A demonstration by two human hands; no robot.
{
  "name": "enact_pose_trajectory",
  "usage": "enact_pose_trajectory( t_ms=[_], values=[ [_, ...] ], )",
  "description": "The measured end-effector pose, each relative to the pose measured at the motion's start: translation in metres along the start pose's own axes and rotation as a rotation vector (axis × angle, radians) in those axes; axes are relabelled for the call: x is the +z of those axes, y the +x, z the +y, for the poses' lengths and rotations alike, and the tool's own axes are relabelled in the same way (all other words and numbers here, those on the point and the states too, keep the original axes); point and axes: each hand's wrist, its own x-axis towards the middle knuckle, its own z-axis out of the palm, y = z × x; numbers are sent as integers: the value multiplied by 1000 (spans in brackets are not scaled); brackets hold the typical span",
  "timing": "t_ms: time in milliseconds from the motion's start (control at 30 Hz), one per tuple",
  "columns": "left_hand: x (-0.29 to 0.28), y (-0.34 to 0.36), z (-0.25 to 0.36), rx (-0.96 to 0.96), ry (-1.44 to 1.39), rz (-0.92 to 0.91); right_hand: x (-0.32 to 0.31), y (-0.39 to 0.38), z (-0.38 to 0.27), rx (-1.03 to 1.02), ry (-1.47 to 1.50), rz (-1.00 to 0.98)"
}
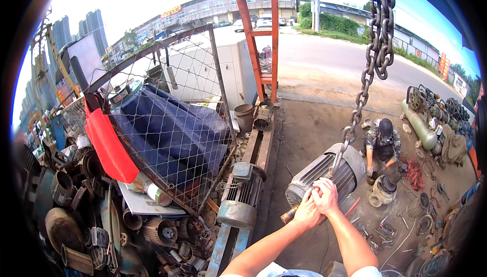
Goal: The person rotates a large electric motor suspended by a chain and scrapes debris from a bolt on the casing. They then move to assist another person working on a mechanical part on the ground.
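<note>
Clasping left hand (307, 211) and right hand (325, 194) together, contents impossible to tell, in front of a finned electric motor (317, 172) hanging just beyond the grip from a metal chain (360, 100).

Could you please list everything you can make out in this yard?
Hanging motor: one, grey, right of centre
Chain: one bundle, dark grey, above it
Cylinder: one, brown, beside the left hand
Second motor: one, blue-grey, on the central rail
Mesh panel: one, dark-framed, left
Cloth: one, red, panel's left side
Tarp: one, blue, behind mesh
Ladder: one, orange-red, top centre
Tank: one, pale green, right
Co-worker: one, camouflage clothing, right
Tools: several, metallic, lower right
Scrap parts: many, brown and grey, lower left
Cars: several, mostly pale, far off
Hands: two, bare, left clasped with right at hanging motor
</note>
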Motion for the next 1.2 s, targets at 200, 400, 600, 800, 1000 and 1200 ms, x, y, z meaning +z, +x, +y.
enact_pose_trajectory(
  t_ms=[200, 400, 600, 800, 1000, 1200],
  values=[
    [-7, 3, 1, -3, -42, -61, 1, 0, 5, -7, -10, -1],
    [-3, 5, -1, 7, -56, -51, 3, 2, 9, -13, 0, -11],
    [17, 6, -5, 35, -87, 105, 4, 3, 13, -40, -12, -22],
    [14, 9, -3, 38, -78, 137, 4, 4, 18, -51, -25, -29],
    [17, 9, -6, 35, -129, 165, 6, 5, 15, -56, -24, -26],
    [18, 7, -7, 38, -107, 162, 7, 3, 13, -58, -15, -17]
  ],
)
